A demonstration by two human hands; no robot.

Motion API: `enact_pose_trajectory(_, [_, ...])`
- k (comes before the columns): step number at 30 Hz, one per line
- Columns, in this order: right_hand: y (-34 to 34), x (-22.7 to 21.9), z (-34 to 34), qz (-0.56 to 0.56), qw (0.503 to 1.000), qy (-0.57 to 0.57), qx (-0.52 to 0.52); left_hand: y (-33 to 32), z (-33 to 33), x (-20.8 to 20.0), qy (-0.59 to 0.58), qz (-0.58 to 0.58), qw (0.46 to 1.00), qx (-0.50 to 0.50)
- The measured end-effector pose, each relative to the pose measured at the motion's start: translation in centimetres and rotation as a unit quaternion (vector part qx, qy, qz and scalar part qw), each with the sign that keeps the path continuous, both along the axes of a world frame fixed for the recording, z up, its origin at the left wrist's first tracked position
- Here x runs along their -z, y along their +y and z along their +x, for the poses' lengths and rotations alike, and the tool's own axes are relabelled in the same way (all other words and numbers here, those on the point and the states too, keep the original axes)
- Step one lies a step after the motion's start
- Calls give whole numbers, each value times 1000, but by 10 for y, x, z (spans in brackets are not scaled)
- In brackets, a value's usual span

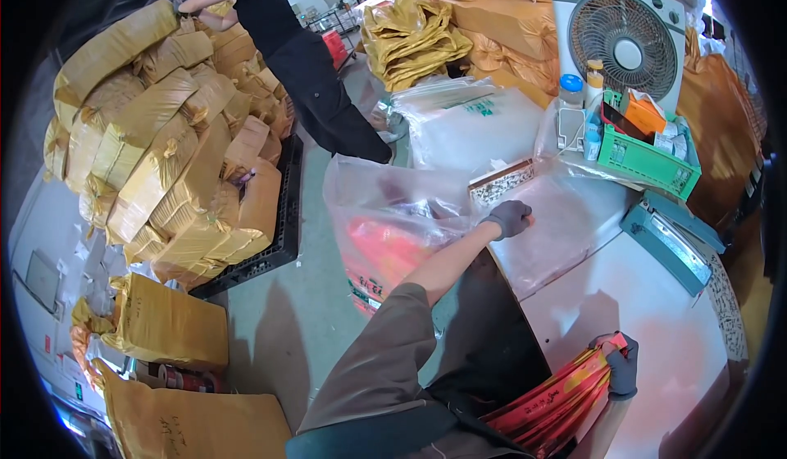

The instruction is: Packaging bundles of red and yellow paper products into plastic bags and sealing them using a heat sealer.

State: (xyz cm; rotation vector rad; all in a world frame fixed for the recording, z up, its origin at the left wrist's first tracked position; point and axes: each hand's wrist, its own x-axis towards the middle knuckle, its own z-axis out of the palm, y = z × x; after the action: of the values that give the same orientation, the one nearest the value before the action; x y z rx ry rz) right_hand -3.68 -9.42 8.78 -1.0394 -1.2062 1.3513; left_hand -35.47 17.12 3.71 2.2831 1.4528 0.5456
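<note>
My left hand [511, 219], in a grey fingerless glove, reaches over the table with its fingers curled closed. What it grips, if anything, is hidden. Close by it, a large clear plastic bag [348, 188] hangs at the table's left edge with red packages [389, 250] inside. Under and beyond this hand lie flat clear plastic sheets or bags [566, 213] and a speckled strip [502, 182]. My right hand [623, 366], gloved the same way, is closed on gathered red printed plastic bags [553, 406] with yellow marks, down at the table's near edge.
A teal heat sealer [668, 242] lies on the right. Behind it are a green basket [652, 160] of small items and a box fan [627, 49]. Wrapped parcels [156, 147] are piled on a black pallet [283, 213] at left, where a person [307, 65] stands.
</note>
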Motion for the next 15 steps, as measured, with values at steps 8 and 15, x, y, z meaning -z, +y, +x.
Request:
enact_pose_trajectory(8, [1,3,2,-3,1000,-7,-11,-1,3,5,-48,-33,998,13])
enact_pose_trajectory(15, [1,2,1,5,1000,-22,-2,-3,6,2,-82,-60,995,-11])
